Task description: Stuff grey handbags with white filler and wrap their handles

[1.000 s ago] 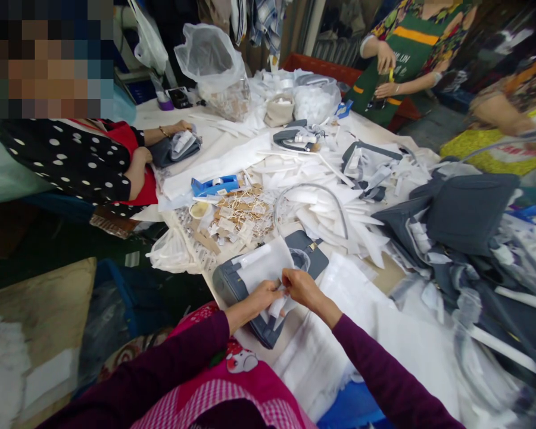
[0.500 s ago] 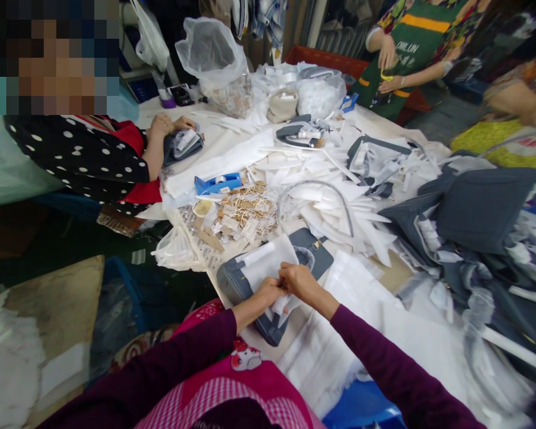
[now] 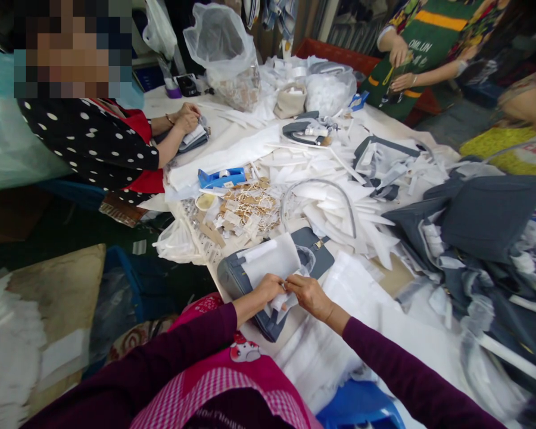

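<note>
A grey handbag point(image 3: 233, 279) lies flat on the table edge in front of me, with a sheet of white wrapping paper point(image 3: 271, 262) over it. My left hand point(image 3: 268, 290) and my right hand point(image 3: 307, 293) meet above the bag's near side. Both pinch a small piece of the white wrapping point(image 3: 279, 301) between closed fingers. A clear plastic piece point(image 3: 307, 258) sits beside the bag's clasp flap point(image 3: 316, 250).
Paper tags with strings point(image 3: 245, 210), a blue tape dispenser point(image 3: 221, 177) and piles of white strips point(image 3: 335, 205) cover the table. More grey bags point(image 3: 486, 214) lie to the right. A person in polka dots point(image 3: 93, 143) sits at left; other people stand at far right.
My hands stayed together on the white wrapping, shifting slightly. The person at left moved both hands onto a folded grey item. The view drifted a little.
</note>
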A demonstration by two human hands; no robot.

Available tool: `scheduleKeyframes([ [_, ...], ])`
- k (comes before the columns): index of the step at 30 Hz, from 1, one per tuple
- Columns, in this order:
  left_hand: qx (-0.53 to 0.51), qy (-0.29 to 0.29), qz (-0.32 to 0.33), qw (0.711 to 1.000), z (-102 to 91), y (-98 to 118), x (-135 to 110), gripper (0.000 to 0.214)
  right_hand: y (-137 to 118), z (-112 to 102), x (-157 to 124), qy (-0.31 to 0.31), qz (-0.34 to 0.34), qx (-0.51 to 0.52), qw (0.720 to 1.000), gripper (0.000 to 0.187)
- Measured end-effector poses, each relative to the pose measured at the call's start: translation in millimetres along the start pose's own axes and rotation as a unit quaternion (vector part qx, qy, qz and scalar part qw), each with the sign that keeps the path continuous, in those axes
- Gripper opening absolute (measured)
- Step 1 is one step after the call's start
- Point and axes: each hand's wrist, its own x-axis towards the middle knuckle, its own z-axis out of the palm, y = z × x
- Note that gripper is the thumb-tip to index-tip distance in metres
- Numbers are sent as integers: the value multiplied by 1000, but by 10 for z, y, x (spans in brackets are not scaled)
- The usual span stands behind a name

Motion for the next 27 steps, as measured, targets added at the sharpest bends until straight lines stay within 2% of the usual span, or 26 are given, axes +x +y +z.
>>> scheduleKeyframes([
  [3,-15,-10,-1,1000,-14,0,-9,21,25,-13,-58,7,-31,-19,999,26],
  [7,-31,-32,-4,999,-36,36,-76,6,53,-76,-70,26,-39,6,999,27],
  [15,-50,-53,-5,997,-32,208,-174,22,82,-61,-70,68,-19,52,996,34],
  [21,-11,-40,23,999,22,228,-230,21,87,38,-130,97,8,70,993,32],
  [24,26,-32,40,998,62,241,-236,22,9,46,-193,153,68,101,981,29],
  [26,52,-31,47,997,84,250,-235,23,-92,-17,-323,218,149,143,954,29],
  [27,64,-32,49,996,90,252,-233,24,-161,-65,-433,256,199,165,931,30],
])
